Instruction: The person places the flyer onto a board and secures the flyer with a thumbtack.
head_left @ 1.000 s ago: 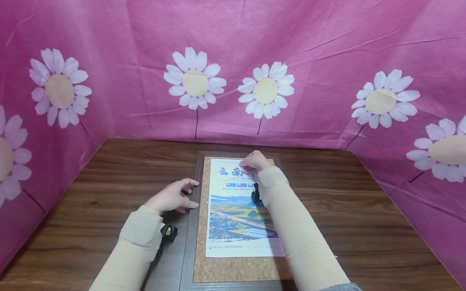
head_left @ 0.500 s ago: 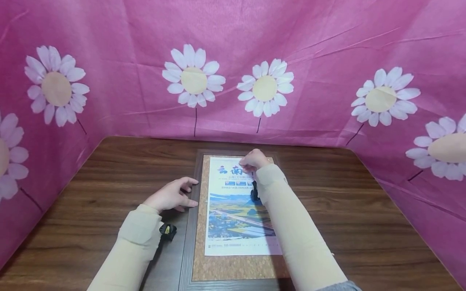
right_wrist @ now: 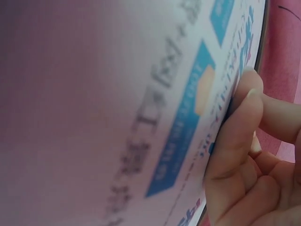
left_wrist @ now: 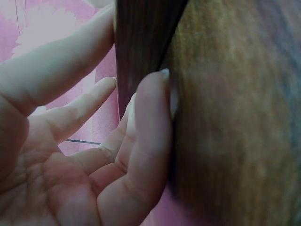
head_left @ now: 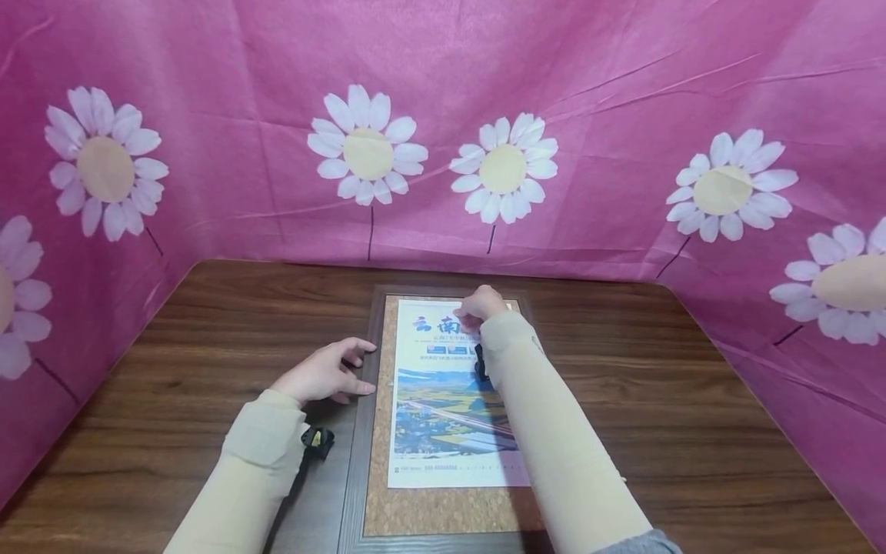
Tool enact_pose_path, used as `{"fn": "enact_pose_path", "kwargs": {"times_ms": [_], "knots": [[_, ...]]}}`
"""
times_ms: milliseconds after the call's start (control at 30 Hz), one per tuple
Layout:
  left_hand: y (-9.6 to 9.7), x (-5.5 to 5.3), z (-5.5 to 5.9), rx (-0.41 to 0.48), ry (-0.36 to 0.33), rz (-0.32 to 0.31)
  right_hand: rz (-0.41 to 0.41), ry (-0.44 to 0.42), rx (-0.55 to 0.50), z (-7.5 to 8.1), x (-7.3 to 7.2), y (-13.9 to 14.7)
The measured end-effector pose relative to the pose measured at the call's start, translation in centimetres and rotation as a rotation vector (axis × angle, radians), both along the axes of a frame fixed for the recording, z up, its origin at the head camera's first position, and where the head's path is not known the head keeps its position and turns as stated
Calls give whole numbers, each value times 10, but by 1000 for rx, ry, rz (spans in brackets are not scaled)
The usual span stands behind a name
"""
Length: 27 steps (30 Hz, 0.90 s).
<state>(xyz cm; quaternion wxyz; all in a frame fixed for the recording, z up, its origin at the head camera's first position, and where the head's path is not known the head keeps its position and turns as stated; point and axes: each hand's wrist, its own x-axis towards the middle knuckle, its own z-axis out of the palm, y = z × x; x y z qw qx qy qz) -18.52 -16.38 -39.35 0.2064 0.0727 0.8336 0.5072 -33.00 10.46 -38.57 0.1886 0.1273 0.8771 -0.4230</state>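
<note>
A framed cork board [head_left: 450, 512] lies on the table with a printed poster [head_left: 443, 415] flat on it. The poster bears large blue characters at its top and a landscape picture below. My left hand [head_left: 325, 373] rests along the board's left side, its fingertips at the dark wood frame [head_left: 358, 462] and its fingers loosely bent. My right hand [head_left: 482, 305] is over the poster's upper part, with curled fingers. In the right wrist view its thumb and finger tips [right_wrist: 249, 89] come together right at the printed sheet; I cannot tell whether they pinch something small.
The brown wood-grain table [head_left: 664, 408] extends to both sides of the board. A pink cloth [head_left: 277, 154] printed with white daisies hangs around the back and sides. A small black wrist camera [head_left: 318, 442] sits at the left wrist, and another black one [head_left: 481, 365] at the right.
Both hands stay nearly in place. The right forearm and wrist have shifted slightly left, while its fingertips remain at the poster's upper part.
</note>
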Motion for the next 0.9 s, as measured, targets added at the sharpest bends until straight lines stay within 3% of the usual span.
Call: {"fn": "enact_pose_path", "kwargs": {"times_ms": [333, 533, 700, 800, 900], "knots": [[1, -1, -4, 15, 8, -7, 64, 22, 111, -4, 1, 7], [-2, 0, -3, -1, 13, -2, 145, 32, 39, -1, 9, 7], [1, -1, -4, -27, 33, 21, 198, 100, 18, 11, 20, 11], [1, -5, -2, -87, 90, 18, 198, 172, -19, 26, 24, 16], [-4, -11, 8, -170, 209, 27, 190, 271, -95, 46, 25, 25]]}}
